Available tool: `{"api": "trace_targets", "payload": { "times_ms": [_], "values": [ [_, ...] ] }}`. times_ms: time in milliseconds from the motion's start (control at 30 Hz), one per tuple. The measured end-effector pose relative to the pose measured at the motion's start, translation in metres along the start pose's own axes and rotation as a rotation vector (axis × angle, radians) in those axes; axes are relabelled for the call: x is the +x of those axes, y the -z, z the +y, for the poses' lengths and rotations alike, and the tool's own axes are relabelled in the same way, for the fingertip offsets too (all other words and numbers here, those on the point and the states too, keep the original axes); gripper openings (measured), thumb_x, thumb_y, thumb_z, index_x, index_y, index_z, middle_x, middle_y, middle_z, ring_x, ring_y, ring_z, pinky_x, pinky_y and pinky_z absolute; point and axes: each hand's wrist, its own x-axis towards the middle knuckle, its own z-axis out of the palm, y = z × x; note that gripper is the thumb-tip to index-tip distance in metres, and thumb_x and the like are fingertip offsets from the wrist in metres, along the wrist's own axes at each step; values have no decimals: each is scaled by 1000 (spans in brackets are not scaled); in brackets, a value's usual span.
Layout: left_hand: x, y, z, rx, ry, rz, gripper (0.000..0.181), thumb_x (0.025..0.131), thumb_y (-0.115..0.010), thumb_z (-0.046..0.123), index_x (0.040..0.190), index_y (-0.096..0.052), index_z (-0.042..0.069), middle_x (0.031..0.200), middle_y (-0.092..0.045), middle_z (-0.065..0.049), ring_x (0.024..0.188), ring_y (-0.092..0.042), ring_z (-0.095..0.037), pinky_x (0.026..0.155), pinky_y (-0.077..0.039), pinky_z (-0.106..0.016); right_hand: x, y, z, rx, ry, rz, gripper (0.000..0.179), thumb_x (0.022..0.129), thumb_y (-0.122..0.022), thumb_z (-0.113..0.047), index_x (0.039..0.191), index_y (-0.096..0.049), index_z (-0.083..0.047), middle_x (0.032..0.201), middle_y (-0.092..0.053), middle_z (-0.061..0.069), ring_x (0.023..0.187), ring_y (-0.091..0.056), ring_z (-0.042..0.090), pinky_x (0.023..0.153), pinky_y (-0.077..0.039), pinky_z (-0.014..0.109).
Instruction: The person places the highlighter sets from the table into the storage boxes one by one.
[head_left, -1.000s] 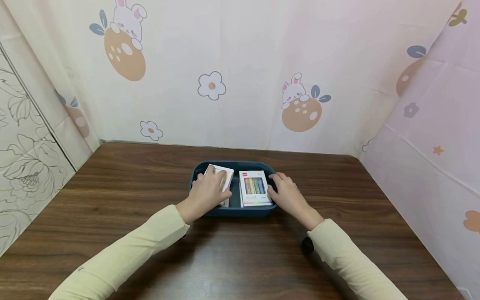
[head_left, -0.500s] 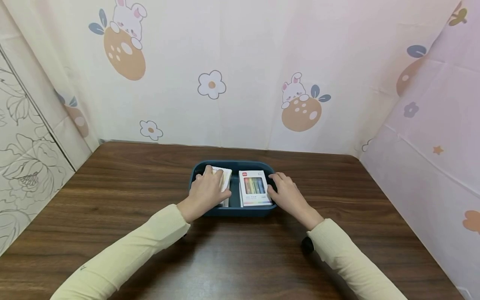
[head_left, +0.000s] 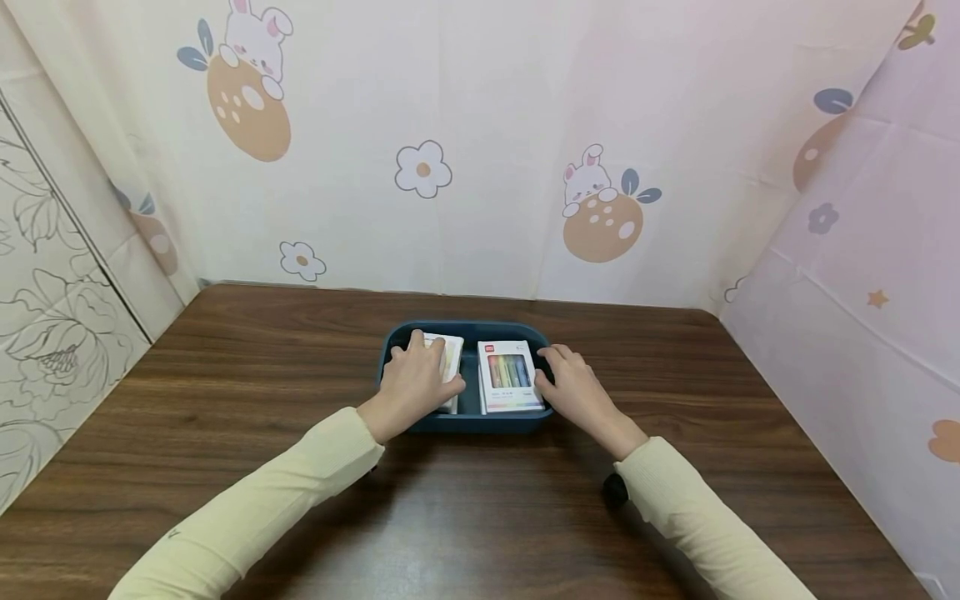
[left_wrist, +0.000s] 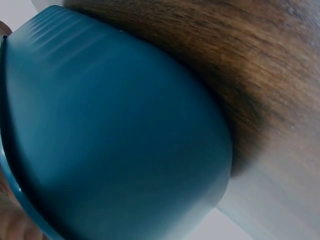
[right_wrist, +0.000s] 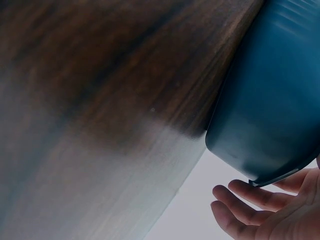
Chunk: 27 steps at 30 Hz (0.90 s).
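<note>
A dark blue bin (head_left: pixel 472 423) with rounded corners stands on the table in the head view. In its left half lies a white box (head_left: pixel 453 352), partly covered by my left hand (head_left: pixel 408 382), which grips it from above with the thumb on its right side. A white crayon box (head_left: pixel 513 402) with a window of coloured sticks lies in the right half. My right hand (head_left: pixel 579 390) rests at the bin's right rim, thumb and forefinger reaching over it beside the crayon box. The right wrist view shows its fingers (right_wrist: pixel 247 210) loosely extended by the rim.
The brown wooden table (head_left: pixel 262 375) surrounds the bin on all sides. Behind it hangs a pale curtain (head_left: pixel 495 233) with rabbits and flowers. A dark gap of bare bin floor (head_left: pixel 469 392) lies between the two boxes.
The white box under my left hand has gone from tilted to lying flatter in the bin's left half, the hand sinking slightly with it. My right hand and the crayon box stay put.
</note>
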Motion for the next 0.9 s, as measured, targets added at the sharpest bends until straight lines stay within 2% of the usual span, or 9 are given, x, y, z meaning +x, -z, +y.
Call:
{"api": "trace_targets", "payload": {
  "times_ms": [133,333,500,633,767,900],
  "values": [
    [-1,0,1,-1,0,3,55,78,-61,46,115,-56,5,111,-51,-21,63,-48,-29,47,-49,-35,0,0,0,-1,1,1,42,92,-48,-24,127,-48,0,133,-44,21,119,-43,39,95,-37,56],
    [-1,1,1,0,-41,3,50,81,-61,45,111,-58,6,108,-53,-21,65,-49,-30,47,-48,-36,1,2,0,-9,1,6,42,92,-49,-23,126,-49,1,132,-45,22,118,-45,39,94,-38,55],
    [-1,5,-1,-1,-44,-51,51,84,-57,48,115,-58,8,116,-53,-21,67,-53,-31,53,-50,-39,2,4,1,-24,8,-5,43,91,-49,-24,126,-49,1,131,-45,22,118,-45,39,94,-39,55],
    [-2,13,-5,-38,-44,-87,52,86,-55,48,120,-56,9,117,-52,-19,75,-56,-30,58,-52,-40,2,7,2,-36,40,11,42,91,-51,-23,125,-50,0,129,-47,21,116,-47,39,92,-40,56],
    [-4,24,-12,-56,-82,-50,50,88,-54,45,121,-56,8,117,-53,-18,87,-60,-32,62,-54,-43,3,13,4,-44,83,44,41,90,-52,-23,125,-50,0,128,-49,21,113,-49,39,89,-42,56],
    [-7,38,-25,-72,-98,-16,51,88,-53,44,124,-54,8,121,-52,-18,98,-58,-34,73,-52,-46,1,22,8,-39,99,76,41,91,-52,-23,125,-50,-1,128,-48,21,114,-48,39,88,-41,57]
  ]
}}
